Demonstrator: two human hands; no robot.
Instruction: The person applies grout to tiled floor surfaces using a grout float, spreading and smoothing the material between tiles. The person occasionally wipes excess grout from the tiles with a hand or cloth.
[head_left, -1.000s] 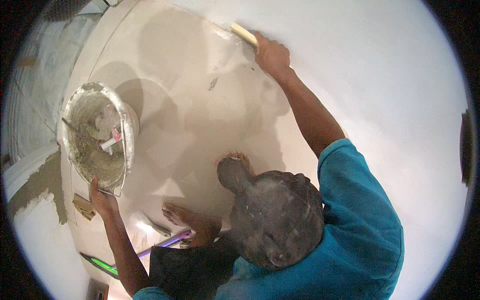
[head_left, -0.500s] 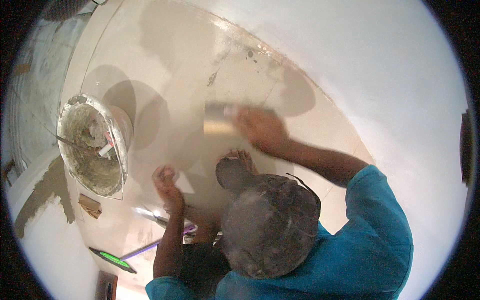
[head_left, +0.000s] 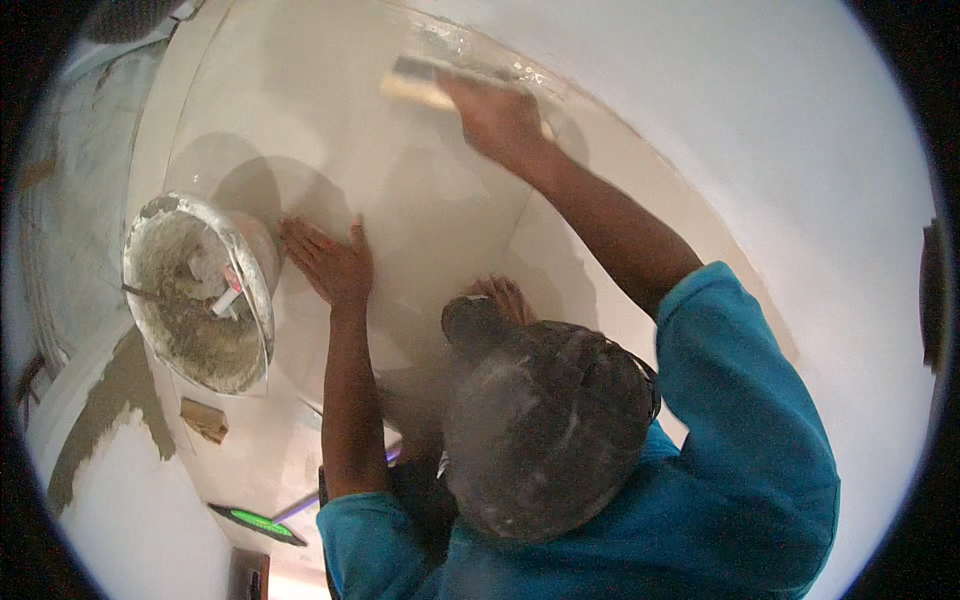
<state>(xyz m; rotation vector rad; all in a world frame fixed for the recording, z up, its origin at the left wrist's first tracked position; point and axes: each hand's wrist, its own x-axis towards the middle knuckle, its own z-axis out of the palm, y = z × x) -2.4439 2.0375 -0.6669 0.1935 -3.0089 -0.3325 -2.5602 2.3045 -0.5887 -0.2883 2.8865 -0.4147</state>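
Note:
My right hand (head_left: 500,120) is wrapped round a flat rectangular trowel (head_left: 420,88), smeared by motion. The trowel is at the far side of the beige floor (head_left: 440,210), close to the foot of the white wall. On the left, my left hand (head_left: 330,258) is open, with fingers spread and nothing in it, over the floor beside the bucket (head_left: 265,320); whether the palm touches the floor is unclear. The bucket has a mortar-crusted rim and holds grey mix, a thin stick and a red-and-white object (head_left: 230,292). My bare toes (head_left: 508,298) show near the middle.
The white wall (head_left: 760,130) curves along the right. At lower left are a small brown block (head_left: 204,420), a green-and-black broom head (head_left: 258,524) with a purple handle, and a white wall with a grey mortar patch (head_left: 110,400). A dark cap (head_left: 550,430) covers the lower middle.
My right hand has moved the trowel away from me, toward the far wall edge. My left hand has reached forward to beside the bucket, and its curled fingers have spread.

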